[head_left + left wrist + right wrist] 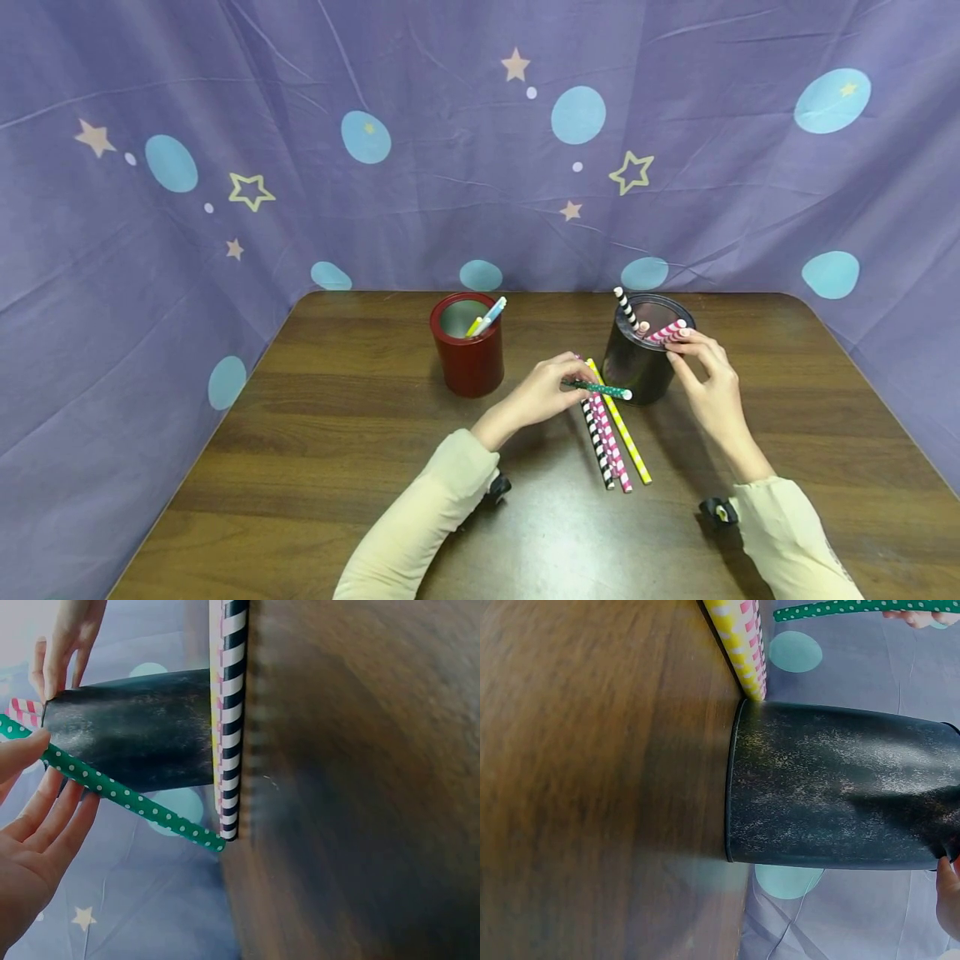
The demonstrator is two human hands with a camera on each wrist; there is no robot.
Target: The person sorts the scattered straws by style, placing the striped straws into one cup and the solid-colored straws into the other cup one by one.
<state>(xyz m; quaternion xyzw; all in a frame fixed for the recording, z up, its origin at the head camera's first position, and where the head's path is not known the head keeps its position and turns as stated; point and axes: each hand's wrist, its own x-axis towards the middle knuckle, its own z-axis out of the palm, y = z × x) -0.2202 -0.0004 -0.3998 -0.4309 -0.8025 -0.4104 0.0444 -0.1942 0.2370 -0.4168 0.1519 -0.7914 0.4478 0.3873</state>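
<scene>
My left hand [551, 387] pinches a green paper straw with white dots [127, 796], held slantwise over the straws on the table. My right hand [708, 379] is at the near right rim of the black can [626, 367], its thumb against the outer wall and its fingertips at the rim, beside pink-striped straws [663, 332]. A black-and-white striped straw [626, 309] also leans in that can. Below my left hand lie a black-and-white straw [597, 446], pink patterned straws [611, 442] and a yellow straw [626, 433].
A dark red can [471, 367] stands left of the black one, with a yellow and a light blue pen [491, 315] leaning in it. Behind the wooden table [337, 417] hangs a purple curtain [450, 208] with stars and blue ovals.
</scene>
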